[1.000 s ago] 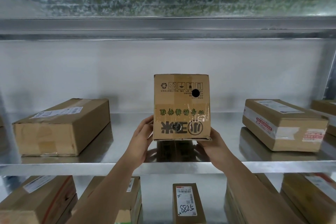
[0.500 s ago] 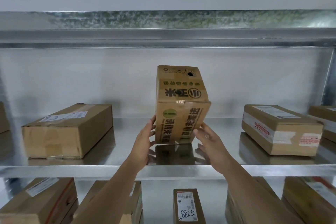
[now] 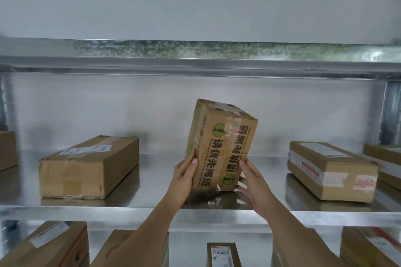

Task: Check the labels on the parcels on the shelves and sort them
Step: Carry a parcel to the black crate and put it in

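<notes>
Wide metal shelf (image 3: 152, 182) with shiny, slick-looking decking, carrying a long box (image 3: 86, 169) at the left and a taped box (image 3: 329, 171) at the right, both well apart from the middle. Between them, held up on end and leaning to the right at the top, the printed parcel (image 3: 219, 147), its lower end at or just above the shelf; cannot tell whether touching. Left grip (image 3: 184, 176) wrapped round the lower left edge, thumb on the front face. Right grip (image 3: 252, 178) spread wide with near-straight fingers, only pressing the lower right edge, clasping nothing. Likely trouble: both contacts low on a tall, tilted parcel, so top-heavy and apt to tip over to the right or backward if the flat right grip slides off the glossy tape. Could also skid on the smooth metal when set down on a corner. Shows only printed text and tape on the facing sides, no shipping label, so risks a wrong sort if placed before the label side is found; blurred top face unreadable.
</notes>
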